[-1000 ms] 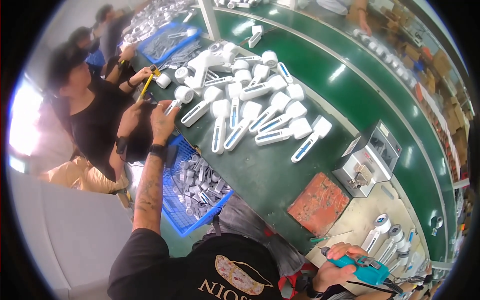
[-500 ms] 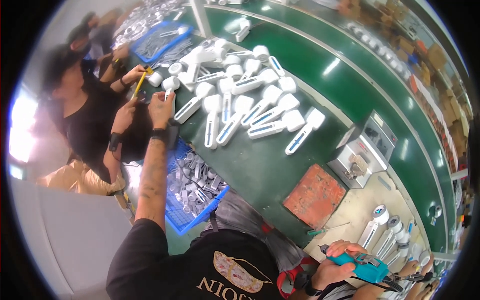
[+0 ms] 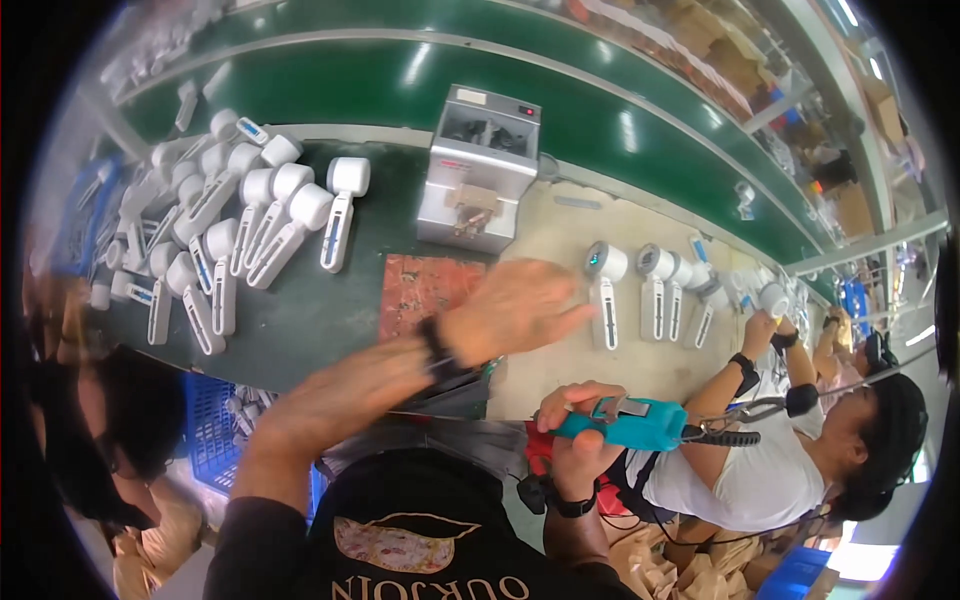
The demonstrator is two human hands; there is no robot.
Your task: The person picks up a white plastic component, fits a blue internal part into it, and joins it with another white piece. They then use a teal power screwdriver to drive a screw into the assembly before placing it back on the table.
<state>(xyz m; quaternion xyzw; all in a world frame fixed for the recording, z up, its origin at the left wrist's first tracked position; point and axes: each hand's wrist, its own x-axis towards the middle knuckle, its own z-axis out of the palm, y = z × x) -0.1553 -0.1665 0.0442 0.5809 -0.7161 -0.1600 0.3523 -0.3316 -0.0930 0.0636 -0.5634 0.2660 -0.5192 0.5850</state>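
A teal electric screwdriver (image 3: pixel 640 424) lies in my right hand (image 3: pixel 583 440), whose fingers wrap round its front end; a cable leaves its back end. My left hand (image 3: pixel 520 312), slightly blurred, reaches across the near side of the table with its fingers stretched out and nothing visible in them. Its fingertips are just left of a white handheld device (image 3: pixel 606 300) with a round head and a flat handle, apart from it. Similar white devices (image 3: pixel 655 290) lie beside that one on the beige mat (image 3: pixel 540 372).
A grey metal machine (image 3: pixel 480 170) stands behind a worn red plate (image 3: pixel 415 290). Many white devices (image 3: pixel 290 200) are heaped on the green table at left. A blue basket (image 3: pixel 212 440) holds parts below. Co-workers sit on both sides, one in a white shirt (image 3: pixel 740 480) at right.
The view has swung to the right. My left hand has left the white device near the co-worker at left and come over to the beige mat. The screwdriver stays in my right hand.
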